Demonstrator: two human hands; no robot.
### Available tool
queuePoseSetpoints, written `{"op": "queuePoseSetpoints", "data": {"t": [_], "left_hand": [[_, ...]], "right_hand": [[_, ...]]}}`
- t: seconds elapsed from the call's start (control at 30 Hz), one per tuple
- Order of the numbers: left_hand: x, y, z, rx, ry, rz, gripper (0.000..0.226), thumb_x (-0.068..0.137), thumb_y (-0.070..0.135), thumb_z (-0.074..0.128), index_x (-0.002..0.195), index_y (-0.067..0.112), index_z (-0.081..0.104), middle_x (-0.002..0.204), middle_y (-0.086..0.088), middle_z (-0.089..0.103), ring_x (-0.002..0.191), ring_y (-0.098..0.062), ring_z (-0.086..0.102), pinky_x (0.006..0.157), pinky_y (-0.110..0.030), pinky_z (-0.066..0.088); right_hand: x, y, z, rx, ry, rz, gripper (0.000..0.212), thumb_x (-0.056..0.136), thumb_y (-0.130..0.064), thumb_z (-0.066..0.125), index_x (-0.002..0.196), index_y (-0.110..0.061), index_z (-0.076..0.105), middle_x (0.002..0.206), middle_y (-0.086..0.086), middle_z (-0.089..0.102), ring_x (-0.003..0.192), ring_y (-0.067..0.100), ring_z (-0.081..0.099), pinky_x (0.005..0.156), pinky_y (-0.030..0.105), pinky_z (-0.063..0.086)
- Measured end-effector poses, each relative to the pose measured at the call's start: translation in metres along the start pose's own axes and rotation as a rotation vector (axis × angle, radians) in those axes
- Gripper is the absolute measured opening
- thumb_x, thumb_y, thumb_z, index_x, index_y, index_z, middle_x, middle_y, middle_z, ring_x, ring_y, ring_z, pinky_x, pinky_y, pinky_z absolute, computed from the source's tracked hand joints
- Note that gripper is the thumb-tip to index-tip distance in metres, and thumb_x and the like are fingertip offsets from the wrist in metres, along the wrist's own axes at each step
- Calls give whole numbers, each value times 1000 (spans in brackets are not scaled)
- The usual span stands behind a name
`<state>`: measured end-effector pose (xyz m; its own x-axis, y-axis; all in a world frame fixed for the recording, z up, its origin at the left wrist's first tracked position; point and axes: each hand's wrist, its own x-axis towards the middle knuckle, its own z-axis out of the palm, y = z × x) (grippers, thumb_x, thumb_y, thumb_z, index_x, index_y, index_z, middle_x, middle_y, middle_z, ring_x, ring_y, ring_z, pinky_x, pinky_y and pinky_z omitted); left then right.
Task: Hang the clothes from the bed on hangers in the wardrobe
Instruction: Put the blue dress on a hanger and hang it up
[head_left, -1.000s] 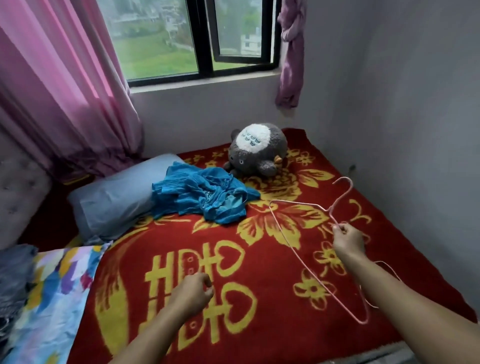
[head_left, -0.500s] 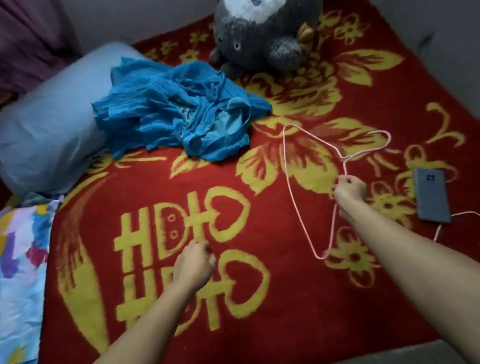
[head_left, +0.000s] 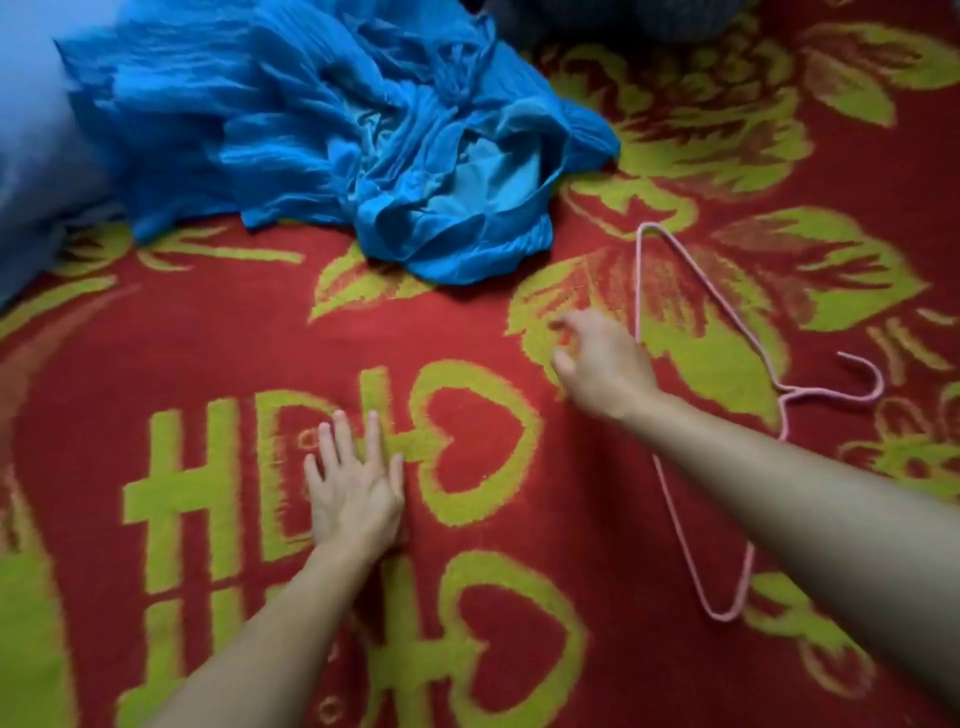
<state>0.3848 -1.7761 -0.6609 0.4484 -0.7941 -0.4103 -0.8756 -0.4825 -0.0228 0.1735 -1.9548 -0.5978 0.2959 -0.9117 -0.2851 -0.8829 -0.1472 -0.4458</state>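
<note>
The left hand (head_left: 353, 488) lies flat, palm down, on the red blanket (head_left: 208, 332) with its fingers straight and slightly spread, holding nothing. It covers part of the yellow-green woven figure that reads like "HD" joined to a heart, with a second row of the same below the wrist. The right hand (head_left: 602, 364) is blurred, hovering above and to the right of the left one, its fingers loosely bent and empty. Just to its right the pink wire hanger (head_left: 637, 291) lies flat on the blanket, partly crossed by the forearm, its hook pointing away to the right. The crumpled blue garment (head_left: 363, 135) lies ahead of both hands, near the right fingertips and apart from them, its left edge against a pale blue pillow (head_left: 26, 130).
</note>
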Motion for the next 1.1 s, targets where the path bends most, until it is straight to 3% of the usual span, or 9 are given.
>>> {"op": "queuePoseSetpoints", "data": {"t": [0.13, 0.23, 0.33, 0.43, 0.67, 0.8, 0.97, 1.03, 1.1], "left_hand": [[7, -13, 45, -49, 213, 48, 63, 95, 46, 23, 152, 19, 20, 157, -18, 19, 144, -35, 18, 114, -53, 14], [10, -17, 53, -59, 279, 68, 63, 93, 46, 28, 151, 21, 25, 157, -16, 20, 145, -33, 19, 114, -53, 13], [11, -16, 53, -79, 285, 86, 62, 92, 46, 30, 150, 22, 28, 157, -16, 22, 144, -33, 21, 113, -54, 17], [9, -16, 50, -80, 273, 80, 62, 92, 46, 31, 149, 22, 31, 156, -16, 24, 143, -34, 23, 112, -54, 19], [3, -14, 36, -27, 155, 65, 63, 92, 47, 27, 148, 18, 31, 154, -18, 27, 142, -36, 25, 112, -55, 19], [-4, 2, -7, -103, 155, 70, 49, 82, 28, 62, 127, 9, 56, 135, -24, 49, 126, -41, 45, 100, -59, 37], [-19, 97, -67, -280, 572, 493, 26, 75, 20, 54, 97, 9, 63, 110, -15, 57, 104, -35, 51, 85, -45, 40], [-23, 150, -74, -234, 572, 682, 30, 73, 21, 58, 102, 13, 64, 116, -14, 57, 109, -33, 49, 88, -44, 38], [-23, 190, -68, -23, 368, 841, 52, 73, 27, 62, 124, 22, 57, 135, -11, 50, 129, -32, 40, 101, -45, 32]], "right_hand": [[91, -65, 42, -82, 81, -249, 52, 89, -20, 55, 139, -17, 45, 142, 6, 44, 132, 24, 39, 106, 37, 38], [137, -97, 62, -139, 61, -248, 69, 88, -30, 59, 149, -17, 28, 155, 5, 30, 141, 23, 28, 111, 36, 29], [137, -110, 73, -205, 34, -179, 49, 86, -43, 57, 129, -22, 47, 130, 11, 56, 121, 33, 51, 93, 41, 42], [92, -95, 73, -264, 99, -237, 30, 86, -41, 54, 108, -21, 56, 107, 15, 66, 103, 37, 60, 75, 39, 42], [-64, 31, 55, -333, 103, -305, 30, 67, -31, 50, 90, -25, 69, 68, 1, 64, 68, 28, 64, 62, 37, 43], [-160, 80, 71, -357, 37, -344, 37, 61, -37, 47, 91, -28, 67, 70, -5, 56, 71, 23, 56, 69, 38, 35], [-255, 112, 88, -159, -57, -253, 41, 54, -33, 60, 95, -31, 67, 87, -9, 54, 84, 13, 55, 58, 27, 51], [-270, 116, 92, 20, 12, -143, 41, 59, -25, 59, 99, -28, 69, 95, -13, 55, 92, 5, 54, 63, 20, 52], [-272, 113, 91, 253, 119, 31, 27, 75, -25, 51, 94, -23, 69, 92, -14, 59, 90, 4, 56, 73, 17, 47]]}}
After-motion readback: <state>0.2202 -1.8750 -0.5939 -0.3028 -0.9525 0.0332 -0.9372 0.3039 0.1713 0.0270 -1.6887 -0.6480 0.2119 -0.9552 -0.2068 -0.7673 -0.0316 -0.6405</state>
